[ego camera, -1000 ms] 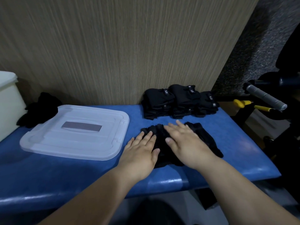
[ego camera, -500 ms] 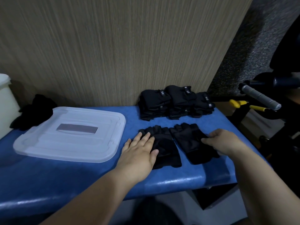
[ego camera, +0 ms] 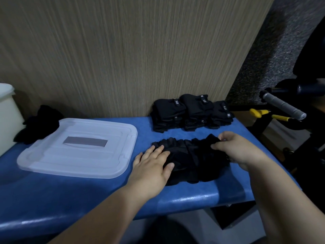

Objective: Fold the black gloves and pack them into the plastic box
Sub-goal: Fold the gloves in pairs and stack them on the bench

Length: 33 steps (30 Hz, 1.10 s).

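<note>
Head view: the left hand (ego camera: 151, 166) lies flat with its fingers straight and spread, pressing on the near-left part of a pair of black fabric gloves (ego camera: 190, 164) on the blue padded counter (ego camera: 52, 199). The right hand (ego camera: 235, 150) has its thumb and fingers pinched on the far-right edge of the same pair.

Half a second ago the two gloves lay flat side by side, and the right hand sat at the outer edge of the one beneath it. Now that glove is gathered and drawn in toward the left hand, so the two overlap in one bunched dark mass between the hands. The left hand has held its place as the anchor. This looks like the start of the fold, with one glove being laid onto the other, and the pair still looks rumpled rather than squared.

Just beyond the hands, against the wall, stand folded black glove stacks (ego camera: 190, 113). They are not yet packed, so most of the packing is still to come. Left of the left hand lies a translucent plastic lid (ego camera: 79, 147). Beyond it are a loose heap of black gloves (ego camera: 40, 124) and a white plastic box (ego camera: 5, 111) at the frame edge, whose inside is out of view.
</note>
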Available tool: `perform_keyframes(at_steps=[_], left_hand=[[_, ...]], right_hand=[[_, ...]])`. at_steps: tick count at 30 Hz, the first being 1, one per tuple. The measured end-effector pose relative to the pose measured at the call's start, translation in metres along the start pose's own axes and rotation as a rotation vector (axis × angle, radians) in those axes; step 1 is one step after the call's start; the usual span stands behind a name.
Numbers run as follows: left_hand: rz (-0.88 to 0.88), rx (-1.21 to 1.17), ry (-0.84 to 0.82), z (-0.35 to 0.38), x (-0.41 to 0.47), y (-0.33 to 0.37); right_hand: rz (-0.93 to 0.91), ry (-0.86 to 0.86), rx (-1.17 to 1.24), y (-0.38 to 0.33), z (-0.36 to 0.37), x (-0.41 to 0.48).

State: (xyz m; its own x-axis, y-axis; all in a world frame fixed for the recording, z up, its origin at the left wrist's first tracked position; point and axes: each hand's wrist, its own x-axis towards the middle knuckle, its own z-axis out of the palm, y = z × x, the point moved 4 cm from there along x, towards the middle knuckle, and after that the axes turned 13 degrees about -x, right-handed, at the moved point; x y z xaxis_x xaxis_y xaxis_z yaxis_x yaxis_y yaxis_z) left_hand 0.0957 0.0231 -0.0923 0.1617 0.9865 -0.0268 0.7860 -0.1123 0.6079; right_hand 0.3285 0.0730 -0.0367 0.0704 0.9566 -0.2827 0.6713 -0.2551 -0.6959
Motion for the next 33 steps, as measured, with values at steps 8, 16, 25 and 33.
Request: perform_keyframes(at_steps=[8,16,25,33], left_hand=[[-0.012,-0.342,0.118,-0.012,0.006,-0.004],[-0.054,-0.574,0.203,-0.018,0.009,-0.010],[-0.141,-0.277,0.246,-0.019,0.012,-0.010],[-0.281,-0.161,0.159,-0.017,0.018,0.011]], right_hand=[[-0.148,0.004,0.106,-0.051,0.037,-0.014],[-0.288,-0.048,0.136,-0.065,0.061,-0.021],[0.024,-0.096,-0.232,-0.010,0.032,0.000],[0.003,-0.187,-0.148,-0.017,0.046,-0.005]])
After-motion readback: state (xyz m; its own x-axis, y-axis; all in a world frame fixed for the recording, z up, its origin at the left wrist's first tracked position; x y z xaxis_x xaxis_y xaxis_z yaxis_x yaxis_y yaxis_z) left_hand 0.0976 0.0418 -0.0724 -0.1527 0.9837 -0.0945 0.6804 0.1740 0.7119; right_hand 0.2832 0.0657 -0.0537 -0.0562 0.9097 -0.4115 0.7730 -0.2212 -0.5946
